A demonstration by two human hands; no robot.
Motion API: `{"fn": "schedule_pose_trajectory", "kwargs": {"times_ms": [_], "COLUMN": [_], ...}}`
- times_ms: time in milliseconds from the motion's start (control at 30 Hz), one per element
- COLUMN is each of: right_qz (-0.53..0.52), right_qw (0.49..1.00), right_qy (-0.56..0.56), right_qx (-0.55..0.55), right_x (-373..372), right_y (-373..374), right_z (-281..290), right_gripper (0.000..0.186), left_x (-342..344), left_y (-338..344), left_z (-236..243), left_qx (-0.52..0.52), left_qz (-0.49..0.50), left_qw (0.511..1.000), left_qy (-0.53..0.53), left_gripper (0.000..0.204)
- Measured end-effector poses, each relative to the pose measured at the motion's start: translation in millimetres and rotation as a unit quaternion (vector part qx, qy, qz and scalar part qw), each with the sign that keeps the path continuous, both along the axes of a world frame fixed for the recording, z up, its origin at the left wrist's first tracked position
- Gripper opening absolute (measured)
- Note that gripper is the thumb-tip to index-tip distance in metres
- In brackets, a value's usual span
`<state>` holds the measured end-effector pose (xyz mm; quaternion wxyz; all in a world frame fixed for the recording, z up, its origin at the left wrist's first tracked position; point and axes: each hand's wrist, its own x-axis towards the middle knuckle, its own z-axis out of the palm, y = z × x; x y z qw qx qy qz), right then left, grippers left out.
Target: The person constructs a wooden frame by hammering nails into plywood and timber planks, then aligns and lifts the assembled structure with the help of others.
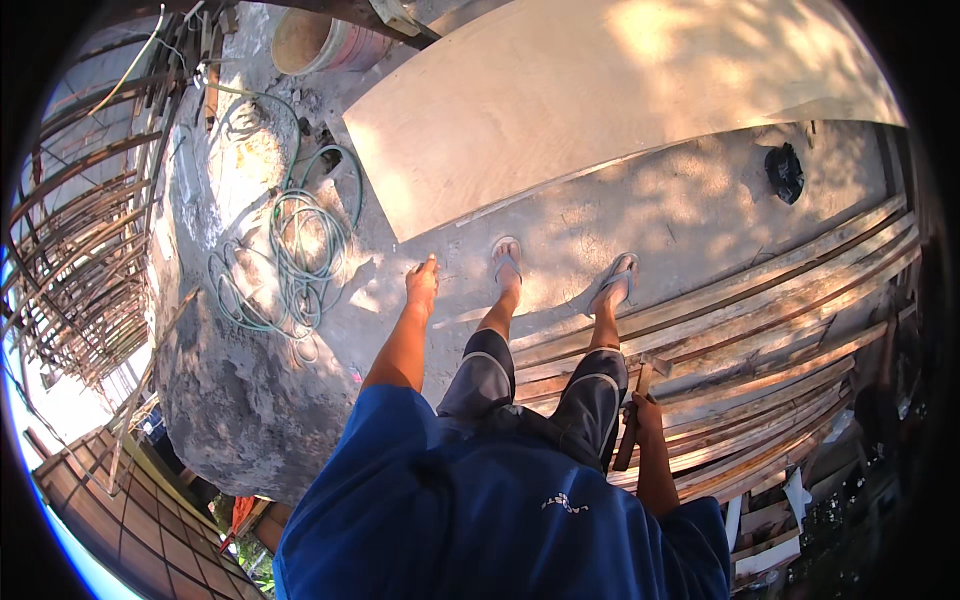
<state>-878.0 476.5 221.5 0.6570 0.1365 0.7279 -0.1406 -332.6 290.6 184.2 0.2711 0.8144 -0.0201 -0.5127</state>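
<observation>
My left hand (422, 284) hangs over the concrete floor, just short of the near left corner of a large plywood sheet (560, 110). Its fingers are curled together; anything inside them is too small to make out. Down by my right thigh, my right hand (648, 412) is closed round a hammer (643, 380), whose metal head points away from me. A dark brown length (626, 440) shows below that hand; whether it belongs to the hammer I cannot tell. The plywood lies flat in front of my sandalled feet (507, 258).
Long wooden boards (740, 290) lie in rows to my right. A coiled green hose (305, 240) spreads over the ground at left, near a large grey mound (240, 400). A bucket (325, 45) lies at the far left, and a black plastic bag (784, 172) at the right.
</observation>
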Motion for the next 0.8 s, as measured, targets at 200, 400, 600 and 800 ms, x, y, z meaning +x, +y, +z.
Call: {"fn": "schedule_pose_trajectory", "kwargs": {"times_ms": [200, 400, 600, 800], "right_qz": [0.103, 0.101, 0.056, 0.068], "right_qw": [0.994, 0.99, 0.986, 0.989], "right_qy": [0.022, -0.014, -0.033, -0.005], "right_qx": [-0.03, -0.094, -0.153, -0.133], "right_x": [38.0, 67.4, 52.2, -19.8], "right_y": [2.8, -41.7, -64.5, -42.4], "right_z": [19.0, 47.9, 70.2, 85.4], "right_gripper": [0.017, 0.016, 0.02, 0.033], "left_x": [-21.7, -38.5, -35.9, -98.4], "left_y": [11.5, 13.3, 7.5, 1.9], "left_z": [32.6, 81.6, 100.1, 102.1], "left_qx": [0.032, 0.069, 0.107, 0.131], "left_qz": [-0.075, -0.179, -0.211, -0.183], "left_qw": [0.992, 0.972, 0.958, 0.952], "left_qy": [0.091, 0.134, 0.165, 0.206], "left_gripper": [0.037, 0.035, 0.028, 0.029]}}
